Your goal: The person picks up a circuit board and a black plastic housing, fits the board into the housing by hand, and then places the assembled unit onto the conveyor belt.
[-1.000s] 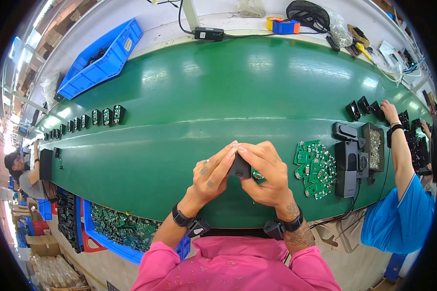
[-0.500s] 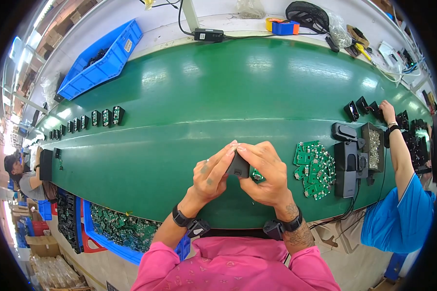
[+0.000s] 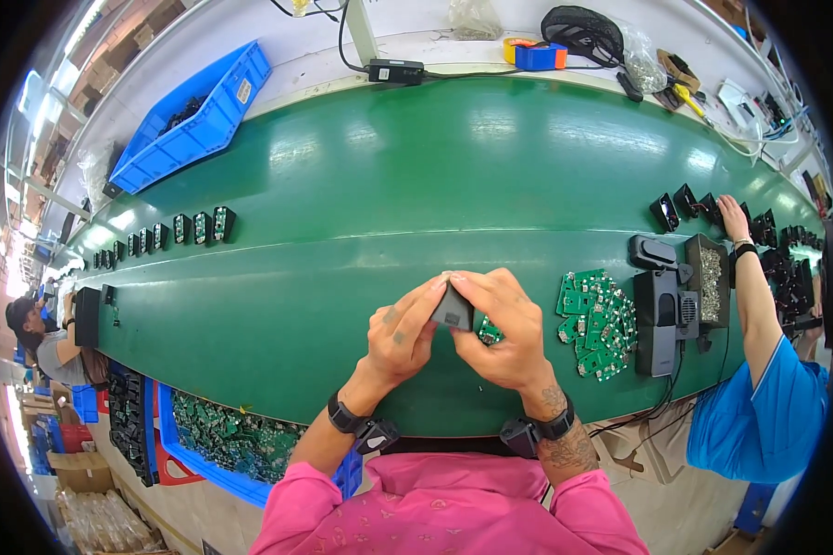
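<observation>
Both my hands meet over the middle of the green table around a small black plastic housing point(image 3: 453, 310). My left hand point(image 3: 400, 333) is closed on its left side, with the fingertips at the top. My right hand point(image 3: 504, 328) grips the right side, thumb low and fingers reaching the top edge. A green circuit board point(image 3: 491, 330) shows in the gap of my right hand; whether it is held or lies on the table, I cannot tell. The fingers cover much of the housing.
A pile of green circuit boards point(image 3: 603, 324) lies to the right, beside a grey-black device point(image 3: 656, 324) and a tray of small metal parts point(image 3: 710, 282). A co-worker's hand point(image 3: 733, 219) touches black housings there. Board-filled housings point(image 3: 201, 228) line the left; a blue bin point(image 3: 190, 129) stands behind.
The black housing has tilted slightly in my hands, so the opening in its near face shows less plainly. The co-worker's hand at the right has shifted slightly among the black housings.
</observation>
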The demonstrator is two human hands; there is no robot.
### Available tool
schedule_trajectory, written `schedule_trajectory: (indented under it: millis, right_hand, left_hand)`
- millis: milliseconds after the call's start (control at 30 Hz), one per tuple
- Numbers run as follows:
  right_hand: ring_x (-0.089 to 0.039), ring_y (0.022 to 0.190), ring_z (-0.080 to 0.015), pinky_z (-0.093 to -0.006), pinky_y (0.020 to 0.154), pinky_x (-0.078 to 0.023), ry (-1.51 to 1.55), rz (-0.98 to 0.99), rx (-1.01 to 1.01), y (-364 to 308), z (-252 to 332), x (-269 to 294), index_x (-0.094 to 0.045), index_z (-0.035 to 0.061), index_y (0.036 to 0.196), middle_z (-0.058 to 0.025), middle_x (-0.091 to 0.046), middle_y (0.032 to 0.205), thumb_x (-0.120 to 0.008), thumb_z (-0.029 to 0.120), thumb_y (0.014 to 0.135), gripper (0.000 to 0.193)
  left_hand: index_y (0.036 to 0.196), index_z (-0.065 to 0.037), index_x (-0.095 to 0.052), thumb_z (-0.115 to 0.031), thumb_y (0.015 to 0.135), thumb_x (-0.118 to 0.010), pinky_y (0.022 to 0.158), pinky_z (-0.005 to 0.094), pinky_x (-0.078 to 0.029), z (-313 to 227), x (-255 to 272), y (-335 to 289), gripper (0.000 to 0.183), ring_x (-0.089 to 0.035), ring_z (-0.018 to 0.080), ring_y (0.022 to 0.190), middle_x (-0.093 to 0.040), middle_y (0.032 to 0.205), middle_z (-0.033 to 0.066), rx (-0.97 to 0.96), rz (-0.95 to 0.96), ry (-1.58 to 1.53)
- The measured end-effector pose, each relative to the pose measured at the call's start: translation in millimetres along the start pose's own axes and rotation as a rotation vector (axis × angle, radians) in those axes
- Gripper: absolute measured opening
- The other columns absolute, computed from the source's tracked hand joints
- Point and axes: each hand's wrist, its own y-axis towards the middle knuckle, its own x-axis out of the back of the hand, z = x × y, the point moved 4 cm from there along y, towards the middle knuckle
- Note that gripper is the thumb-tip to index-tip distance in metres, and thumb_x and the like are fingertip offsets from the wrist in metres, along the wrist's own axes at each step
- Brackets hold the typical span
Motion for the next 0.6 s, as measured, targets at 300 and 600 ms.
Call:
schedule_trajectory:
  millis: [300,600]
  right_hand:
    - [-0.063,0.068,-0.0077,-0.0248,0.059,-0.053,0.367,-0.018,-0.823,-27.4,-47.4,-16.5,-0.063,-0.0095,0.118,-0.0093,-0.071,0.088,-0.062,0.006,0.084,0.038]
    - [-0.055,0.051,-0.0085,-0.0245,0.04,-0.041,0.588,0.065,-1.205,-34.4,-56.5,-23.7,-0.065,-0.0023,0.087,-0.0037,-0.061,0.071,-0.056,0.012,0.087,0.017]
  left_hand:
    - [0.115,0.001,-0.067,-0.004,0.091,-0.057,0.056,0.0251,-0.049,12.3,-12.5,-0.2,0.026,-0.062,0.0095,0.059,-0.068,0.072,0.0101,0.705,0.248,-0.24]
    - [0.107,0.003,-0.066,-0.01,0.096,-0.054,0.038,0.0206,-0.044,20.2,-24.2,-15.3,0.021,-0.059,0.0074,0.049,-0.064,0.067,0.0045,1.152,0.247,-0.652]
